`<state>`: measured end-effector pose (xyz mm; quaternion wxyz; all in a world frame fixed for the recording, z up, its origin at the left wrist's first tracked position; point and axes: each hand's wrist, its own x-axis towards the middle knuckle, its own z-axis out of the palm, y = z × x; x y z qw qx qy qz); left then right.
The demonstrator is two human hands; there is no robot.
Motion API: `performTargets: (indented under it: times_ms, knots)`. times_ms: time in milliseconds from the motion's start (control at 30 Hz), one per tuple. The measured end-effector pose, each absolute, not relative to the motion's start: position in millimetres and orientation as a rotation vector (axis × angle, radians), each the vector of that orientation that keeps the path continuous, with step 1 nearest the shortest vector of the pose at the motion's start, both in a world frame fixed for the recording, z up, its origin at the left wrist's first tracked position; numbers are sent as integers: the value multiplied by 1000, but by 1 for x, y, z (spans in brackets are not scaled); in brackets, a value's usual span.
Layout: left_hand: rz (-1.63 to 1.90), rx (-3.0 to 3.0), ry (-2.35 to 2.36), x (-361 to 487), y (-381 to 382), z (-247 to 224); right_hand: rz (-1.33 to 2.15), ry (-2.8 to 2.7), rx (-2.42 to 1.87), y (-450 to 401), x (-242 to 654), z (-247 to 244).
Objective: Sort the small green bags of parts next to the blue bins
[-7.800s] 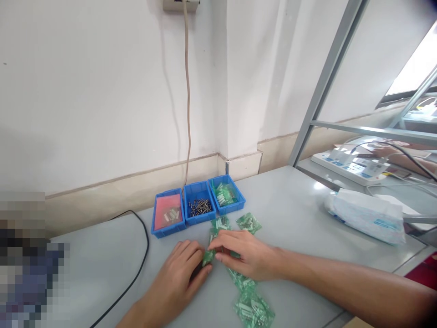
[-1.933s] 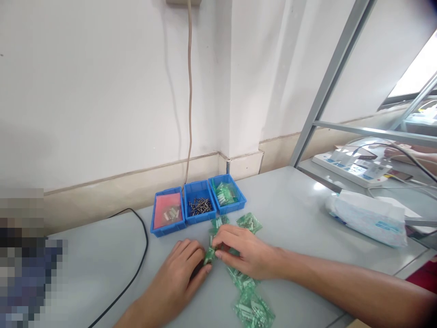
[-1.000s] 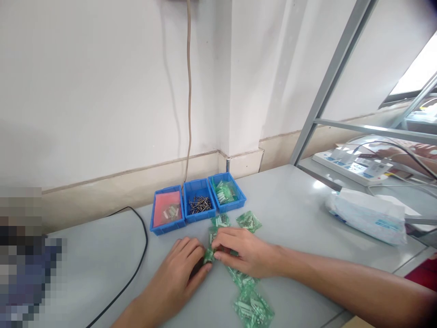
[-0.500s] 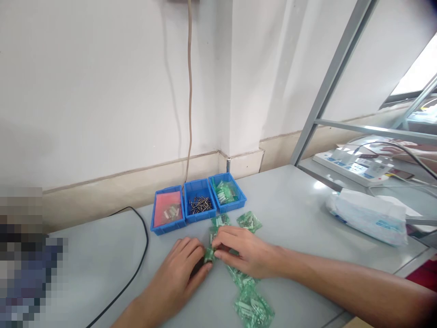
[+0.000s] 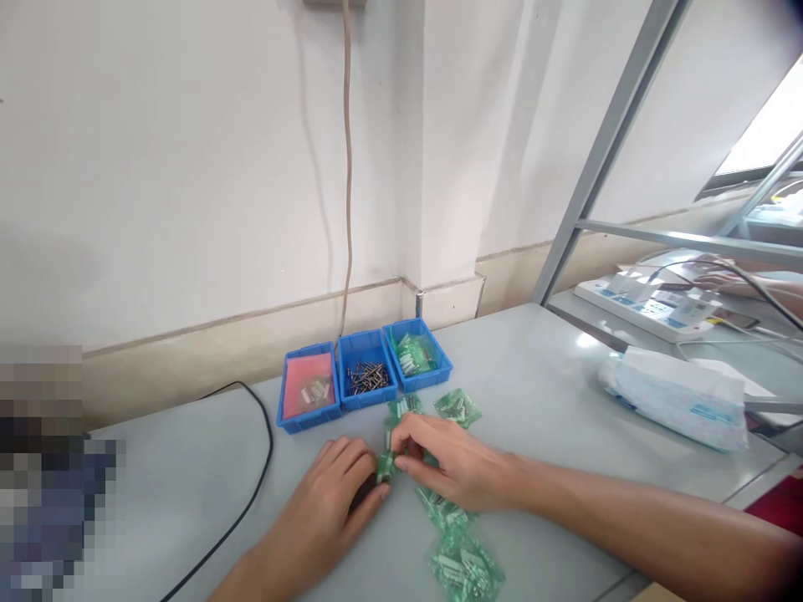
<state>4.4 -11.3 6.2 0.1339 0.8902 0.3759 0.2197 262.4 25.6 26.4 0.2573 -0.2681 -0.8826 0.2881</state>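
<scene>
Between my two hands lies a small green plastic bag (image 5: 385,467). The fingers of my left hand (image 5: 342,485) are closed on its left side. My right hand (image 5: 442,460) pinches at the bag's right edge, its fingertips bent together; part of the bag is hidden beneath them. More green bags (image 5: 465,568) with pale and metal pieces inside lie on the table below my right hand. Another green bag (image 5: 457,407) rests above it. Behind stand three blue bins: one with a pink sheet and pale pieces (image 5: 309,385), one with screws (image 5: 369,378), one with green bags (image 5: 415,354).
A black cable (image 5: 267,456) curves over the table on the left. At the right are a white and blue plastic pack (image 5: 677,401), a grey metal frame (image 5: 568,234) and a white power strip (image 5: 646,305). Another person's arm shows at the far right; a blurred-out area is at left.
My right hand's fingers have curled slightly and shifted a little at the bag's edge. My left hand stays in nearly the same place.
</scene>
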Motion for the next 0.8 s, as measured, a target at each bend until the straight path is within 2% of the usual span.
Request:
performTargets:
  times_ms: [800]
  knots:
    - [608,2575,1088,4,-11,5,750,-2382,-683,26,262,25]
